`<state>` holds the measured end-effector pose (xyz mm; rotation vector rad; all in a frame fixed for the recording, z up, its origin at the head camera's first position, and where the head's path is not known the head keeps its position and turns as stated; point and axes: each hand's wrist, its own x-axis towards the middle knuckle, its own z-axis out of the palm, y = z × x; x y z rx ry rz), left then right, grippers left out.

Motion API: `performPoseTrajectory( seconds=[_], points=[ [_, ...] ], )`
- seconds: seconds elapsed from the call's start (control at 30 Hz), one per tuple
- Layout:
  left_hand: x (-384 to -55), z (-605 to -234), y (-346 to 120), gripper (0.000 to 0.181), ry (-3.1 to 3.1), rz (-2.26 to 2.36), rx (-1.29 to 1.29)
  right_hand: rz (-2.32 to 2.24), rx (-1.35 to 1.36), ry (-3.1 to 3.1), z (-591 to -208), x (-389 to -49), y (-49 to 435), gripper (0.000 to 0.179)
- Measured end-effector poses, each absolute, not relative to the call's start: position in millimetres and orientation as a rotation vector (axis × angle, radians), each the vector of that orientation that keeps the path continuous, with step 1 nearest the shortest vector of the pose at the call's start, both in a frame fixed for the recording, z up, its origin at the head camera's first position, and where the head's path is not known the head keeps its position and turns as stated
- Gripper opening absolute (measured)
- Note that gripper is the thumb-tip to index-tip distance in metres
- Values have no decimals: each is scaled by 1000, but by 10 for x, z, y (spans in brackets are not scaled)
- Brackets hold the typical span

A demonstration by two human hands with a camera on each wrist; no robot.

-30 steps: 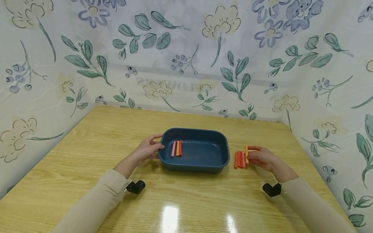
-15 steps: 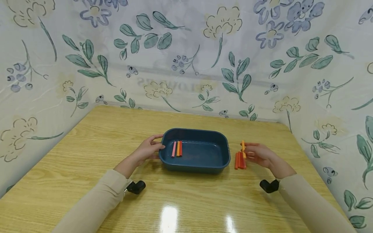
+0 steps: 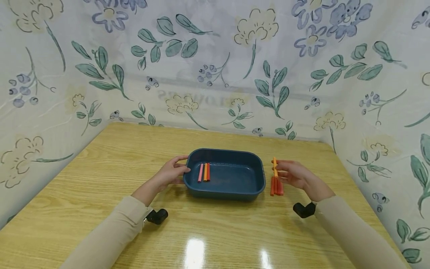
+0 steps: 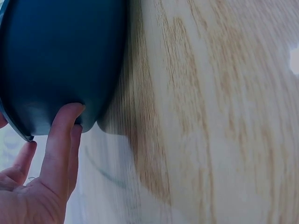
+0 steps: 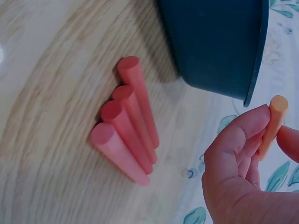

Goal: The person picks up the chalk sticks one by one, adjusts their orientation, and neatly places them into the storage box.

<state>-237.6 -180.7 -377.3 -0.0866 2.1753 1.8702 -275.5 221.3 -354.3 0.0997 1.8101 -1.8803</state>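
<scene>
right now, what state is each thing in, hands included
blue tray: upright, open-topped, three sticks inside
left hand: gripping the tray's left end
right hand: pinching a yellow-orange stick
yellow-orange stick: held, lifted off the table
four sticks: lying side by side on the table

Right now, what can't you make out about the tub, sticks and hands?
Head view: some far ends of the table sticks, covered by the held stick and right hand.
Head view: outer fingertips of the left hand, behind the tub.
Left wrist view: the tub's inside, hidden by its wall.
Right wrist view: part of the thumb, cut by the right edge.
</scene>
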Motion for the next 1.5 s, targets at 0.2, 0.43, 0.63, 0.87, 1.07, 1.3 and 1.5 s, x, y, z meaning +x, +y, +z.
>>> performPoseTrajectory(
  seconds=[0.2, 0.43, 0.63, 0.87, 1.07, 1.3, 1.5],
  points=[
    [-2371, -3763, -1802, 57, 2182, 1869, -77, -1935, 91, 1756, -3496, -2763, 2167, 18],
    [-2361, -3762, -1805, 56, 2182, 1867, -74, -1941, 106, 1755, -3448, -2797, 2078, 34],
    [-2366, -3762, -1802, 56, 2182, 1866, -70, -1935, 102, 1764, -3415, -2829, 1996, 28],
    [-2358, -3757, -1802, 56, 2184, 1866, -68, -1913, 113, 1780, -3392, -2869, 1867, 50],
    [-2352, -3755, -1806, 56, 2172, 1872, -65, -1899, 109, 1777, -3352, -2902, 1729, 51],
    [-2353, -3758, -1802, 56, 2176, 1872, -74, -1881, 131, 1787, -3322, -2936, 1580, 51],
    [-2357, -3762, -1802, 56, 2176, 1874, -74, -1886, 144, 1789, -3287, -2982, 1458, 43]
  ],
)
